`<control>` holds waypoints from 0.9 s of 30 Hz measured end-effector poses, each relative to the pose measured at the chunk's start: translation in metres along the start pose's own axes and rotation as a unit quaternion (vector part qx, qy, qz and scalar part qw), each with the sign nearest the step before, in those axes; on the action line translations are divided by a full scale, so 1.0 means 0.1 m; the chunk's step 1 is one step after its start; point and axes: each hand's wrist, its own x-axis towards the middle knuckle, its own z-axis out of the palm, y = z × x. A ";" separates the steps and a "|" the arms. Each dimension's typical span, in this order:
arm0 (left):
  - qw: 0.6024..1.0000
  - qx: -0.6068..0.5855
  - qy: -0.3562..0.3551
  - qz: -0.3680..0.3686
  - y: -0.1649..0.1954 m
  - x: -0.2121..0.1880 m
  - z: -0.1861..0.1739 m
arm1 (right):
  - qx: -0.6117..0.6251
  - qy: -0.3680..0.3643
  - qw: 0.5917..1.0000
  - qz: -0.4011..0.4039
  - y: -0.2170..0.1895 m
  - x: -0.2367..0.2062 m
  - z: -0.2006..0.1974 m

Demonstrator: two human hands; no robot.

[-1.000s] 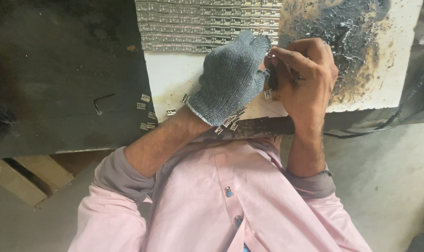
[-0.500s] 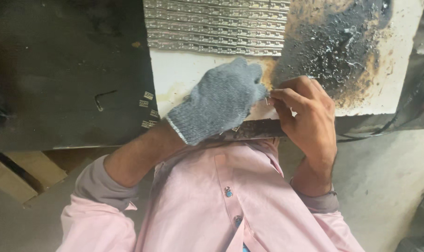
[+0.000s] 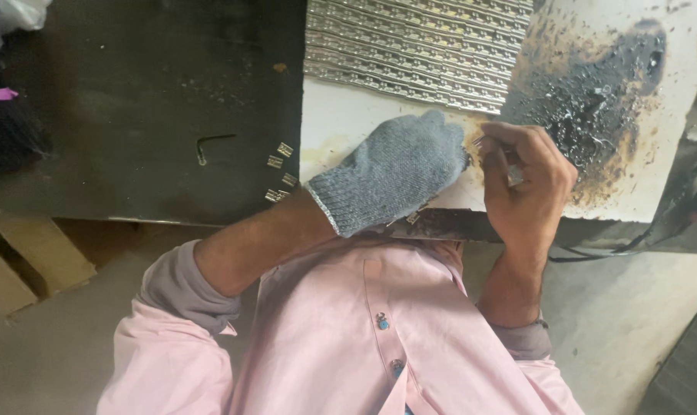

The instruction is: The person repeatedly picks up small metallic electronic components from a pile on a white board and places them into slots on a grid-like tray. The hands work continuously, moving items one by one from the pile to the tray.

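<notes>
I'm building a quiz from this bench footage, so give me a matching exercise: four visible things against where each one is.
Things:
1. grey knitted glove
2. small bent black hex key
3. rows of silvery metal strips
4. black scorched patch

Places:
A. top middle of the white board
B. on the left hand
C. right part of the white board
D. on the dark bench top, left

Pairs: 1-B, 2-D, 3-A, 4-C

Glove [image 3: 394,173]: grey knitted cloth, rough; strips [image 3: 417,46]: shiny ribbed metal; board [image 3: 341,127]: matt white, scorched; bench [image 3: 133,100]: dull dark.
</notes>
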 end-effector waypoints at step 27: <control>0.915 -0.115 0.311 -0.230 -0.63 -1.20 -0.27 | -0.025 -0.119 0.977 -0.177 -0.80 0.55 0.99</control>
